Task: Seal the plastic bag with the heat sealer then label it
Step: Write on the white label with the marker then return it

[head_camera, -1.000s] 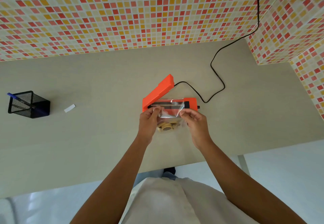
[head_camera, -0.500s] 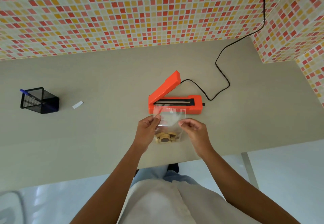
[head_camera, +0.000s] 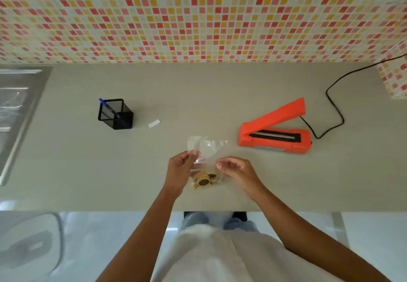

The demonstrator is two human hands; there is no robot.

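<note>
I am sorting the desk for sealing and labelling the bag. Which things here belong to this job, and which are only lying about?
For the job:
clear plastic bag
orange heat sealer
small white label
blue pen

Only lying about:
black mesh pen holder
steel sink

The plastic bag point(head_camera: 207, 156) was clear and small, with tan, round pieces and one dark-centred piece bunched at its near end. It lay over the counter point(head_camera: 220, 96) near the front edge, its far, open-looking end flat and pointing toward the wall. The heat sealer point(head_camera: 275, 136) was bright orange and sat on the counter to the right of the bag, well apart from it. Its lid stood raised at an angle, hinged at the left, baring a dark strip with a pale sealing bar along the base. A white label point(head_camera: 154, 123) lay flat on the counter, left of and farther than the bag.
</note>
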